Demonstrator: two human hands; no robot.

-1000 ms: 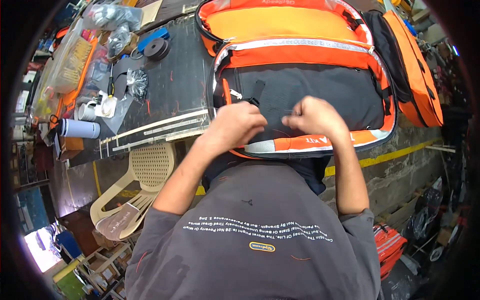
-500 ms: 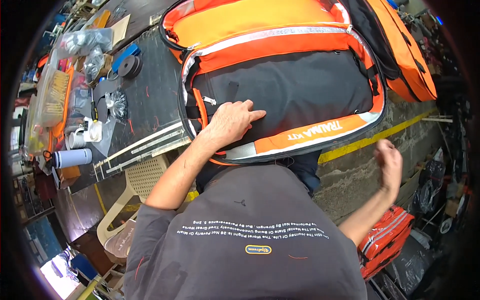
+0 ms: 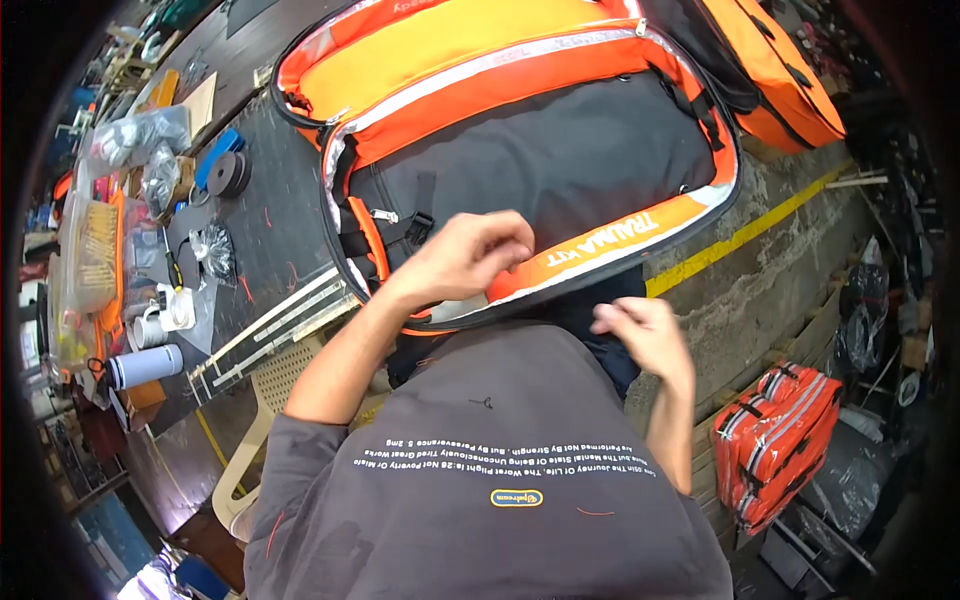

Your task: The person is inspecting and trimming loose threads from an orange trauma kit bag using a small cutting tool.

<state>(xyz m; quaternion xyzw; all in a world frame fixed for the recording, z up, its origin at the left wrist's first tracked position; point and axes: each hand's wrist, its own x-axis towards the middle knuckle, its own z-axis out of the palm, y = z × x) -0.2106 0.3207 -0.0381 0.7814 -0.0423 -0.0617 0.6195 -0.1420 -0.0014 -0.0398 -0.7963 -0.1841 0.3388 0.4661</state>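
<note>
At the near edge of the dark-topped bench (image 3: 285,225), a large orange-and-black fabric bag (image 3: 560,150) lies open, its front against the person's body, probably so that both hands can reach in easily. Its yellow-orange inner panel (image 3: 440,55) is laid back on the far side, which seems to leave the black padded interior exposed. The bare left hand (image 3: 470,255) is over the orange near wall (image 3: 600,243), beside a black plastic buckle (image 3: 418,228); its fingers are curled, but whether the tips meet on anything I cannot tell. The bare right hand (image 3: 645,335) hangs apart from the bag, near the grey T-shirt (image 3: 420,530), fingers bent and blurred, so its grip cannot be told either. The bag's long axis slants from near left to far right, and the near wall's white lettering appears upside down to the wearer.
</note>
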